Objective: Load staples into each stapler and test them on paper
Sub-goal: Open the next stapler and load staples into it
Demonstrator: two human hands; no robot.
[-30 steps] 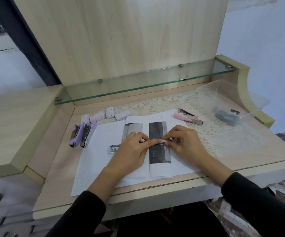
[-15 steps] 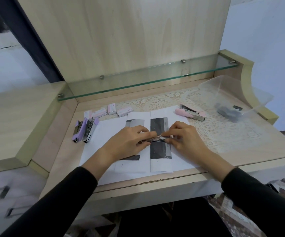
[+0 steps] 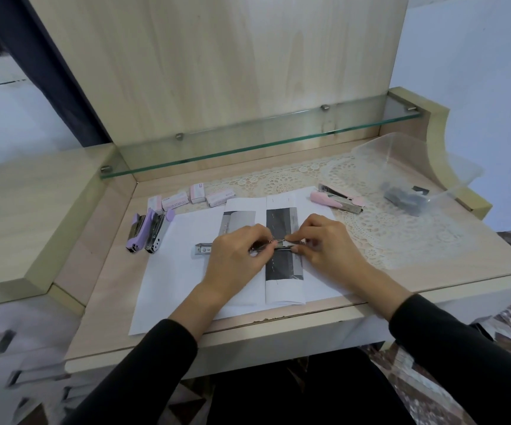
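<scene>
A metal stapler [image 3: 281, 244] lies across the white paper [image 3: 180, 271] on the desk, its far end [image 3: 203, 249] sticking out to the left of my left hand. My left hand [image 3: 235, 259] grips the stapler's middle from above. My right hand [image 3: 324, 243] pinches its right end, where the open staple channel shows. Two folded printed sheets [image 3: 281, 271] lie under my hands. A purple stapler [image 3: 139, 233] and a silver one [image 3: 156, 234] lie side by side at the left. A pink stapler [image 3: 337, 202] lies open at the back right.
Several small pink staple boxes [image 3: 192, 197] stand in a row behind the paper. A clear plastic tub [image 3: 432, 167] with dark metal pieces [image 3: 404, 199] sits at the right on a lace mat [image 3: 380, 234]. A glass shelf [image 3: 260, 139] runs along the back.
Both hands stay on the metal stapler. My left hand has slid slightly right, so the stapler's left end shows again; the view has shifted a little.
</scene>
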